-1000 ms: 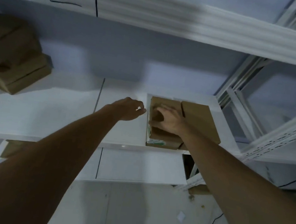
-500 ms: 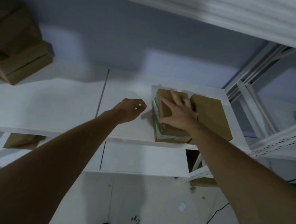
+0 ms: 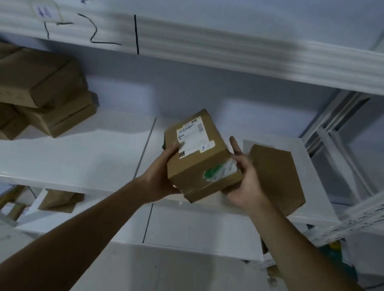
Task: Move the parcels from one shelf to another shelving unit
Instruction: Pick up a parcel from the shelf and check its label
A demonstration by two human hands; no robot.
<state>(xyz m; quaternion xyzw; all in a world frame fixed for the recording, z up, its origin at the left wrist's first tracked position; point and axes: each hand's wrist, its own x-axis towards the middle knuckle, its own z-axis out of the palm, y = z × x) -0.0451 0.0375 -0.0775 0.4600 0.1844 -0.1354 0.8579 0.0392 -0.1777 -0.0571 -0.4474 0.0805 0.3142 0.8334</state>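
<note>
A brown cardboard parcel (image 3: 199, 155) with a white shipping label and green-printed tape is tilted in the air above the front of the white shelf (image 3: 66, 160). My left hand (image 3: 161, 175) grips its left side and underside. On the right side and bottom, my right hand (image 3: 244, 181) holds the same parcel. A second brown parcel (image 3: 278, 175) lies on the shelf just right of my right hand. A stack of brown parcels (image 3: 31, 90) sits at the shelf's left end.
A white upper shelf edge (image 3: 220, 46) with black marker marks runs overhead. White perforated metal uprights (image 3: 344, 128) stand at the right. More parcels (image 3: 59, 200) lie on the lower shelf at left. Grey floor below.
The labelled parcel was lying on the shelf under my right hand. Both hands have since taken hold of it and lifted it off, tilted toward me.
</note>
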